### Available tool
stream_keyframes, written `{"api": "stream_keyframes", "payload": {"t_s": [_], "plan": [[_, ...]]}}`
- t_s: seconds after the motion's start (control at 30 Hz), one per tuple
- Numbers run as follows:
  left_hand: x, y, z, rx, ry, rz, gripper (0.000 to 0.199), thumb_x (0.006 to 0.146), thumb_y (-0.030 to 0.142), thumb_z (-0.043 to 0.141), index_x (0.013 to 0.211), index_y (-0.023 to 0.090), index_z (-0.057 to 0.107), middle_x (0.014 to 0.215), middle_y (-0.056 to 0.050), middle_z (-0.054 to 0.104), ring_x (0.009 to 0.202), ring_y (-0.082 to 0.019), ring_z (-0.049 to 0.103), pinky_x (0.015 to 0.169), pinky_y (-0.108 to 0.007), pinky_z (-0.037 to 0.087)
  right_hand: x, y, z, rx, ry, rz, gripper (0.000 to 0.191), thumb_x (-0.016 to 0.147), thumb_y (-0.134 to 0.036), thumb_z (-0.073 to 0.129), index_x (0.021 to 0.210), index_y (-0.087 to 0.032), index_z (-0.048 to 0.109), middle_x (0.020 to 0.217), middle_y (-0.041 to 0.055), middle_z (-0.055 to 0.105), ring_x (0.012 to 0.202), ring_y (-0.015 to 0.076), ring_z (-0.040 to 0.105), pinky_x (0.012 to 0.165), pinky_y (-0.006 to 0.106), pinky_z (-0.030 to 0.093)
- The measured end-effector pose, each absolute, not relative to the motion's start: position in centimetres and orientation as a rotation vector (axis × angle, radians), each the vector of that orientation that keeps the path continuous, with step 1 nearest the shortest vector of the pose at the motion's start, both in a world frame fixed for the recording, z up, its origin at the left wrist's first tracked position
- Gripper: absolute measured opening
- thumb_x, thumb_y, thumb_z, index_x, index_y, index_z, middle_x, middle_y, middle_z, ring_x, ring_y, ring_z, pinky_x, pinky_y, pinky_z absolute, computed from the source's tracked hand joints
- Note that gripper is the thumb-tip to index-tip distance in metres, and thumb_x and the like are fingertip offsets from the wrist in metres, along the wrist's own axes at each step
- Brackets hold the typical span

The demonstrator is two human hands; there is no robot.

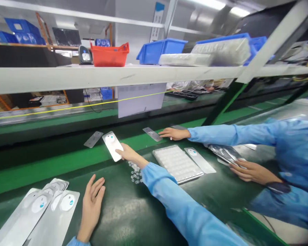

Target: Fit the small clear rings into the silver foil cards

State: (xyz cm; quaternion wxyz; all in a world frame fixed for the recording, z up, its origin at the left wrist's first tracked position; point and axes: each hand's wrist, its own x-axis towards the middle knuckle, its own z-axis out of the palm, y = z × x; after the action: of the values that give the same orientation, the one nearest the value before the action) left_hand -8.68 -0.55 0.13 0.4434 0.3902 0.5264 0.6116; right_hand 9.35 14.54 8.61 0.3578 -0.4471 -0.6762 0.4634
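My right hand reaches forward over the green strip, thumb and fingers closed on the lower end of a flat whitish plate. That plate has rounded corners and a round part with a blue mark near its top. My left hand is open over the dark green bench, palm inward, holding nothing. Left of it lies a fanned pile of similar long silvery plates with round white discs. Small clear round pieces are scattered beneath my right wrist. Another grey plate lies on the strip beyond, left of the held one.
A co-worker's hand touches a grey plate on the strip; their other hand holds dark plates. A white celled tray and one plate lie between us. Overhead, a shelf carries a red basket and blue bins.
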Motion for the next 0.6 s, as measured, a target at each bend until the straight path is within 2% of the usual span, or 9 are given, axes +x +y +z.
{"api": "stream_keyframes", "payload": {"t_s": [0.07,0.13,0.23,0.33,0.5,0.6], "plan": [[-8.1,-1.0,0.6,0.837,1.197,1.530,0.072,0.082,0.052,0.077,0.143,0.022,0.050,0.133,-0.017,0.068,0.127,-0.033,0.063,0.107,-0.050,0.051,9.4,10.5,6.1,-1.119,-1.796,1.363,0.027,0.101,-0.041,0.060,0.106,-0.015,0.059,0.076,-0.0023,0.061,0.054,0.0103,0.055,0.048,0.022,0.048],[-7.4,-1.5,1.2,0.742,1.077,1.516,0.069,0.079,0.049,0.081,0.137,0.019,0.057,0.129,-0.017,0.070,0.122,-0.034,0.066,0.102,-0.049,0.055,9.9,5.5,3.2,-1.076,-1.816,1.523,0.030,0.100,-0.047,0.058,0.105,-0.017,0.055,0.068,-0.0049,0.056,0.048,0.0100,0.049,0.042,0.022,0.040],[-6.2,-2.2,1.6,0.673,1.013,1.434,0.054,0.074,0.044,0.086,0.116,0.013,0.071,0.117,-0.018,0.075,0.113,-0.035,0.070,0.097,-0.044,0.057,11.0,-1.2,0.2,-1.083,-1.790,1.534,0.032,0.099,-0.052,0.055,0.101,-0.020,0.054,0.072,-0.0023,0.058,0.059,0.0139,0.055,0.052,0.025,0.045],[-5.2,-2.6,1.5,0.571,1.021,1.366,0.045,0.070,0.039,0.089,0.102,0.010,0.077,0.110,-0.018,0.078,0.105,-0.034,0.073,0.088,-0.039,0.059,11.1,-4.4,-0.9,-1.128,-1.821,1.417,0.029,0.101,-0.049,0.051,0.095,-0.021,0.054,0.078,0.0012,0.062,0.069,0.0177,0.058,0.064,0.029,0.047],[-4.8,-2.9,1.4,0.435,1.040,1.333,0.039,0.067,0.036,0.087,0.093,0.008,0.079,0.096,-0.017,0.079,0.089,-0.029,0.075,0.074,-0.032,0.060,10.9,-4.7,0.2,-1.152,-1.917,1.382,0.026,0.104,-0.045,0.048,0.095,-0.021,0.055,0.072,-0.0006,0.061,0.062,0.0170,0.056,0.059,0.028,0.043],[-5.0,-2.9,1.4,0.432,1.076,1.304,0.036,0.068,0.037,0.086,0.089,0.008,0.078,0.084,-0.014,0.078,0.074,-0.025,0.074,0.066,-0.030,0.058,11.7,-4.3,1.4,-1.131,-1.948,1.363,0.025,0.104,-0.043,0.049,0.106,-0.021,0.061,0.087,0.0034,0.069,0.073,0.0187,0.065,0.064,0.028,0.049]]}}
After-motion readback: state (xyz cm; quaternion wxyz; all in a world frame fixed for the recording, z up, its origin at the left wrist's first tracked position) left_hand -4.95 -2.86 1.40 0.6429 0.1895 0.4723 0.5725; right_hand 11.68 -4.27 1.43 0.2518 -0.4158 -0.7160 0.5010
